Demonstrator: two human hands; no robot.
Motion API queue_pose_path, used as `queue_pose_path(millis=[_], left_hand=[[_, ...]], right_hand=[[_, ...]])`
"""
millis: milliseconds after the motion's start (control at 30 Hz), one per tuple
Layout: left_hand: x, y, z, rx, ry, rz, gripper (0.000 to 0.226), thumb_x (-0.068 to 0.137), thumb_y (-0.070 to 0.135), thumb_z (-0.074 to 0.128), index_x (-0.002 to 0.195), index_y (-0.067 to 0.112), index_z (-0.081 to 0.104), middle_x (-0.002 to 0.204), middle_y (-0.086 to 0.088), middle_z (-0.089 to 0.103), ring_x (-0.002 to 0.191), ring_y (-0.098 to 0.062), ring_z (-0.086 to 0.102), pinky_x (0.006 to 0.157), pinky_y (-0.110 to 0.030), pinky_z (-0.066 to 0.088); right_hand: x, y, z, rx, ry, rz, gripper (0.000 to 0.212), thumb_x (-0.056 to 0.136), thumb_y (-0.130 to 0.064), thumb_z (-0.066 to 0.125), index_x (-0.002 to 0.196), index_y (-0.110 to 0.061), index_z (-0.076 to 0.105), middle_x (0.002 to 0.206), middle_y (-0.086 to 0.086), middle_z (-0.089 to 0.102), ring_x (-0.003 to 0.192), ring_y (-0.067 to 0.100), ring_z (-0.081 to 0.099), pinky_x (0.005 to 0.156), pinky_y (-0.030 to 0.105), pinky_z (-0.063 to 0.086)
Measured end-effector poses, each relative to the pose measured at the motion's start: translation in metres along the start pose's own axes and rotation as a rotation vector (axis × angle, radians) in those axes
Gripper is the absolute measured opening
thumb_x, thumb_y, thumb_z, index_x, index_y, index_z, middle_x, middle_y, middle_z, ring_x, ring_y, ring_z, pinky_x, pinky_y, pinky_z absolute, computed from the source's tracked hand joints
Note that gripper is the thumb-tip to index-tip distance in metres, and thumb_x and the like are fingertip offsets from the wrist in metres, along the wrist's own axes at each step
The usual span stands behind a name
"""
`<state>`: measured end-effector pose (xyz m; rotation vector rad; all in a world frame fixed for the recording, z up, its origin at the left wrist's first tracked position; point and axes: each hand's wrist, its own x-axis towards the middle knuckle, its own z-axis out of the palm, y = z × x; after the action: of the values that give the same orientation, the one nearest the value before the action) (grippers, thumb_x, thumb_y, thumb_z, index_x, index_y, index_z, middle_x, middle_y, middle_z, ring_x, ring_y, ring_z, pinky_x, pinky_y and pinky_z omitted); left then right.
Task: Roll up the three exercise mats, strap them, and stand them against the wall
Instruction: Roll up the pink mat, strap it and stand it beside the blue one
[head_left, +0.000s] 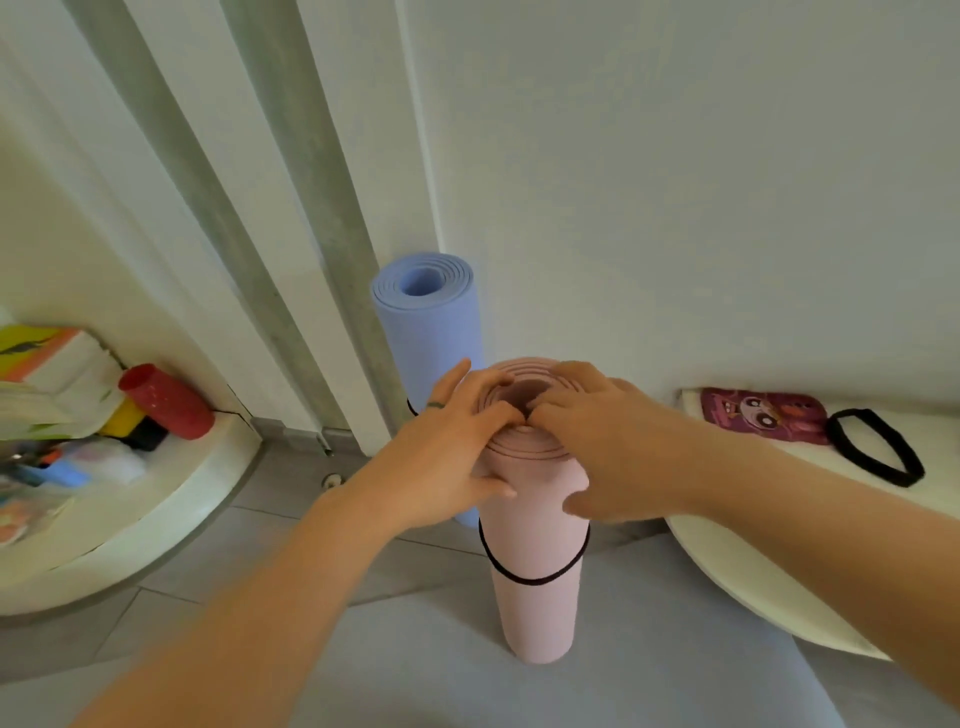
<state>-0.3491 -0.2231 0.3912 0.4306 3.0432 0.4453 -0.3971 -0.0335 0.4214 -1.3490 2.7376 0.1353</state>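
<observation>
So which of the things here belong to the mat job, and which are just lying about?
Job: pink mat, strapped, gripped by left hand and right hand; blue mat at the wall; flat grey mat; likely the loose black band.
Lying about: red roller; cartoon pouch; boxes.

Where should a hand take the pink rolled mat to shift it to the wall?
Probably the side of the pink mat, between its top end and the black strap, left hand and right hand wrapping from either flank. It stands upright, so left, right and near sides are open; the blue mat stands behind it. The spiralled top may telescope if pulled.
</observation>
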Motion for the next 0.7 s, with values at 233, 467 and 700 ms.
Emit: queue_pose_path(millis=[233, 467, 700], left_hand=[[0.027, 0.009, -0.017, -0.140, 0.254, 0.000, 0.064, 0.080, 0.038, 0.072, 0.138, 0.026, 0.044, 0.144, 0.006, 0.025, 0.136, -0.019, 0.024, 0.104, -0.036, 0.040], [0.056, -0.045, -0.039, -0.063, 0.206, -0.333, 0.078, 0.087, 0.043, 0.064, 0.150, 0.026, 0.021, 0.158, -0.001, 0.001, 0.145, -0.027, 0.002, 0.114, -0.042, 0.021], [0.069, -0.069, -0.033, 0.022, -0.028, -0.458, 0.080, 0.095, 0.037, 0.055, 0.153, 0.030, -0.001, 0.160, 0.002, -0.016, 0.147, -0.030, -0.011, 0.116, -0.046, 0.019]], right_hand=[[0.015, 0.030, -0.016, 0.071, 0.212, 0.065, 0.050, 0.083, -0.038, 0.067, 0.125, -0.018, 0.045, 0.130, -0.005, 0.046, 0.131, 0.017, 0.025, 0.090, 0.033, 0.047], [0.054, 0.061, -0.002, 0.123, 0.220, 0.081, 0.053, 0.083, -0.028, 0.070, 0.129, -0.017, 0.046, 0.135, -0.003, 0.045, 0.136, 0.019, 0.020, 0.100, 0.039, 0.044], [0.080, 0.082, 0.027, 0.162, 0.228, 0.117, 0.055, 0.084, -0.028, 0.069, 0.131, -0.013, 0.046, 0.136, 0.001, 0.045, 0.136, 0.020, 0.023, 0.107, 0.034, 0.035]])
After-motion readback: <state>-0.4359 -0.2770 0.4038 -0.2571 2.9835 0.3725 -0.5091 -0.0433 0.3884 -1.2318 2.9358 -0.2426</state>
